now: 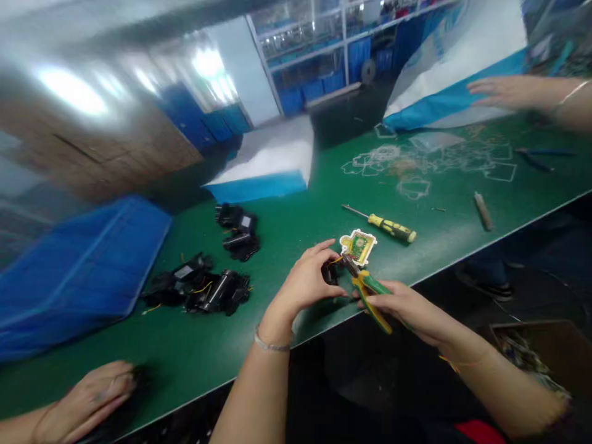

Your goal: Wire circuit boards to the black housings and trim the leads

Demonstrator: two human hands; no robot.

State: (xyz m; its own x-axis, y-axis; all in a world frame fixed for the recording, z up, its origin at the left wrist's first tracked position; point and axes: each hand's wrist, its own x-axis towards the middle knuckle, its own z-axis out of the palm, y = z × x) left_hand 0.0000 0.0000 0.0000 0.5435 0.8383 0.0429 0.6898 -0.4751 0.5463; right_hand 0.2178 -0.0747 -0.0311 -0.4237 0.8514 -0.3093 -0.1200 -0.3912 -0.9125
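My left hand (311, 277) is curled round a small black device (330, 273), mostly hidden by the fingers, close to the table's front edge. In my right hand (407, 305) is a pair of pliers (370, 293) with green and yellow handles. Its jaws are at a thin wire beside the black device; whether they are closed on it I cannot tell. Just beyond the jaws lies a white-rimmed housing (359, 246) with a green circuit board inside. A yellow and black screwdriver (392, 228) rests on the table behind it.
Several black units with wires (217, 291) lie on the green table (277, 231) to the left. Thin white frames (414, 187) are heaped at the back right, near blue-handled pliers (550, 152). Blue-and-white bags (277, 160) stand behind. Other people's hands (509, 92) show at right and lower left.
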